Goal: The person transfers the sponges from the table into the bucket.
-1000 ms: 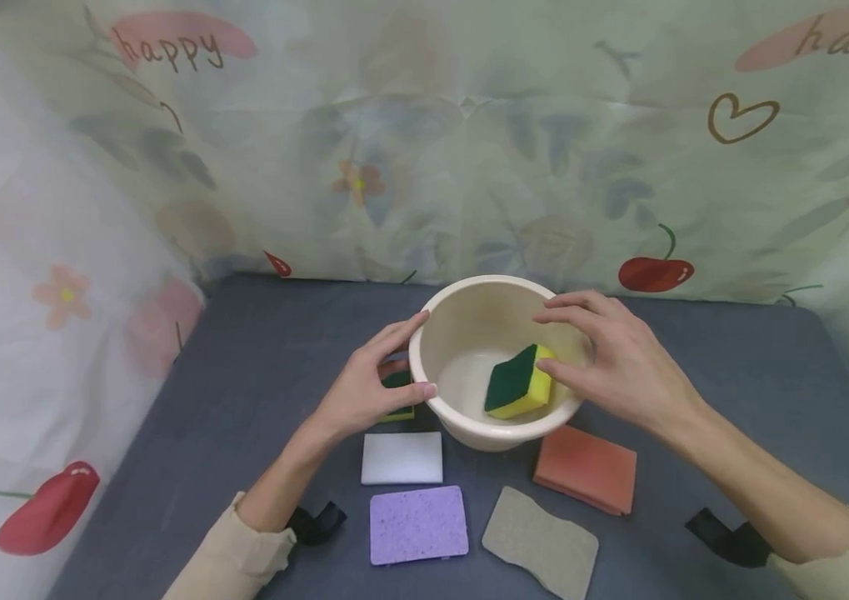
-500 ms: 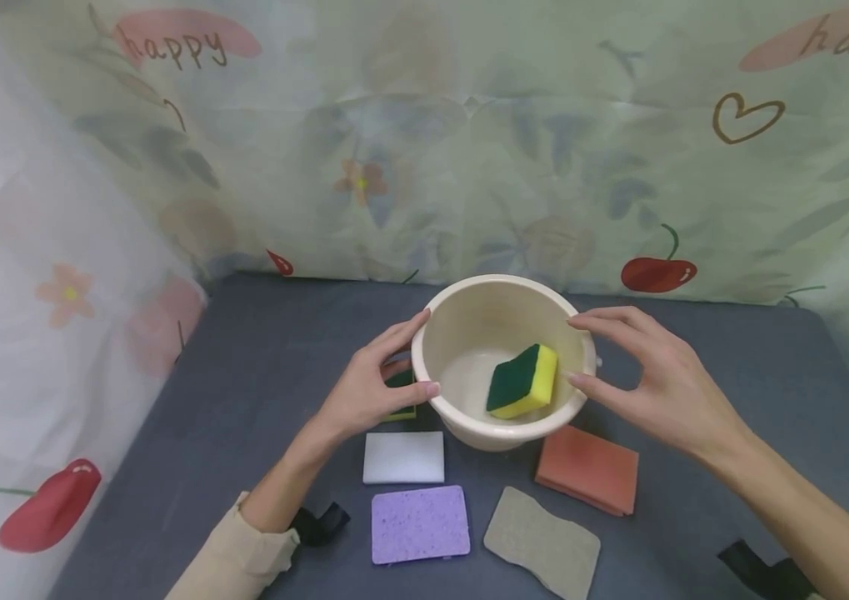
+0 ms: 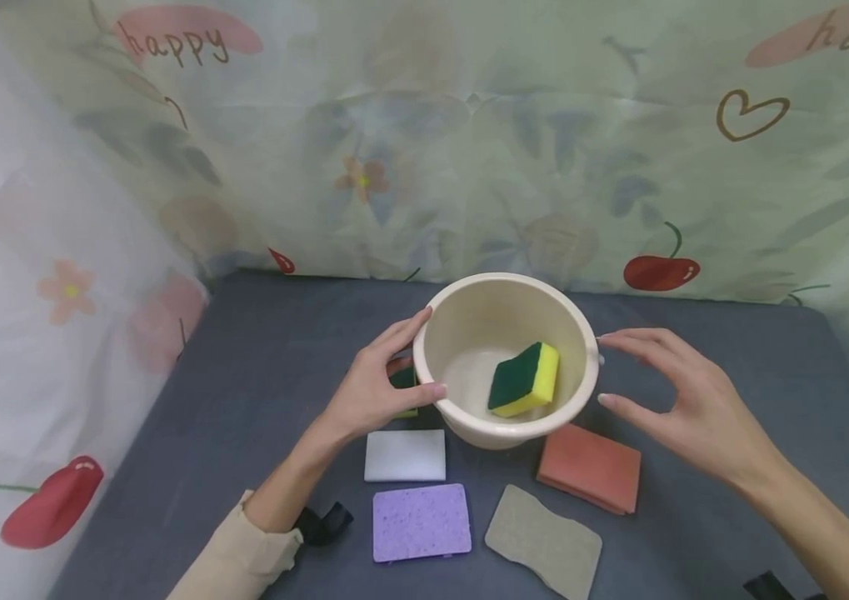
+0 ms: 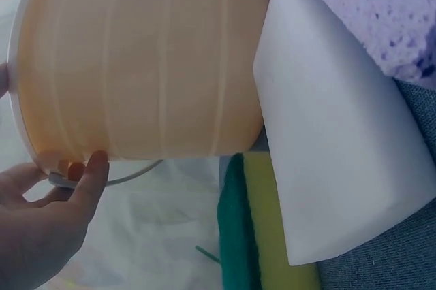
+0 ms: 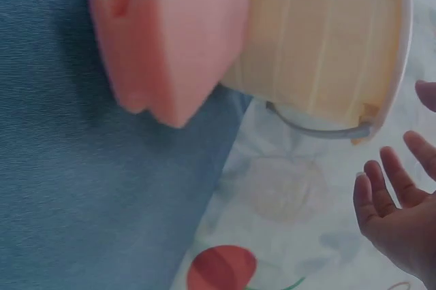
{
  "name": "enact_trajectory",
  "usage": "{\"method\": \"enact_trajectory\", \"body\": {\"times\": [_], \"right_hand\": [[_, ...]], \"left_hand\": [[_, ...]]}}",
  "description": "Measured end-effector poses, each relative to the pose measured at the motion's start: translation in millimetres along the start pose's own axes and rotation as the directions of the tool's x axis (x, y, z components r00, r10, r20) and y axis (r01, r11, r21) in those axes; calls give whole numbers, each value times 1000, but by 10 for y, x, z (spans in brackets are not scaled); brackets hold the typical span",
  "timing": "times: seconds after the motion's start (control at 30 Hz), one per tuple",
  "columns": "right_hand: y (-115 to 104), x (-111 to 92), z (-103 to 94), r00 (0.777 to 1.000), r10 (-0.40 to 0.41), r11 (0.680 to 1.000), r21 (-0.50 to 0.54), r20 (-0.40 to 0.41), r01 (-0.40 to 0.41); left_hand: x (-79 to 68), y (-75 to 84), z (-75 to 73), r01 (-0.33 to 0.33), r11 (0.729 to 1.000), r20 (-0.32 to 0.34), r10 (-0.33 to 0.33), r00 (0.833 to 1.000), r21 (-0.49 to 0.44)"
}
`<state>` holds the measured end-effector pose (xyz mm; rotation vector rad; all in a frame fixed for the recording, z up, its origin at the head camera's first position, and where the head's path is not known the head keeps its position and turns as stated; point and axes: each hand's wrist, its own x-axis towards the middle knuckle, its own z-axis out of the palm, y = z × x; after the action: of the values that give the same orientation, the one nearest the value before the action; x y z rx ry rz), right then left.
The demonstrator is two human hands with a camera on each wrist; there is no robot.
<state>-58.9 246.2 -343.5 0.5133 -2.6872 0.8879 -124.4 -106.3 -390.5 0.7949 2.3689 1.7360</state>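
Observation:
A cream bucket point(image 3: 499, 429) stands on the dark table, its mouth tilted toward the head camera. Inside it lies a green-and-yellow scrub sponge point(image 3: 524, 379). My left hand point(image 3: 375, 383) grips the bucket's left rim, thumb over the edge and fingers along the outer side. In the left wrist view those fingers sit by the grey handle point(image 4: 136, 173). My right hand point(image 3: 694, 404) is just right of the rim, fingers spread and holding nothing. The right wrist view shows this hand point(image 5: 402, 215) beyond the bucket's rim.
In front of the bucket lie a white sponge point(image 3: 405, 456), a purple sponge point(image 3: 422, 522), a grey wavy-edged sponge point(image 3: 544, 540) and an orange-pink sponge point(image 3: 591, 468). Another green-and-yellow sponge point(image 4: 262, 229) is partly hidden behind my left hand. A patterned curtain point(image 3: 469, 150) hangs behind the table.
My right hand has drawn back from over the bucket's inside to the right, beyond the rim. The sponge stays in the bucket, and my left hand keeps its grip.

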Motion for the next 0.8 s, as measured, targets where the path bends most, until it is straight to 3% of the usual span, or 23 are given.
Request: {"method": "enact_trajectory", "body": {"times": [0.47,0.8], "right_hand": [[155,-202,29,999,33,999,17,-7,-33],[297,-401,209,997,69,994,84,24,-71]], "left_hand": [[5,1,5,4,1000,-8,-4,1000,-20],[2,-10,10,16,1000,-18,-16,1000,-10]]}}
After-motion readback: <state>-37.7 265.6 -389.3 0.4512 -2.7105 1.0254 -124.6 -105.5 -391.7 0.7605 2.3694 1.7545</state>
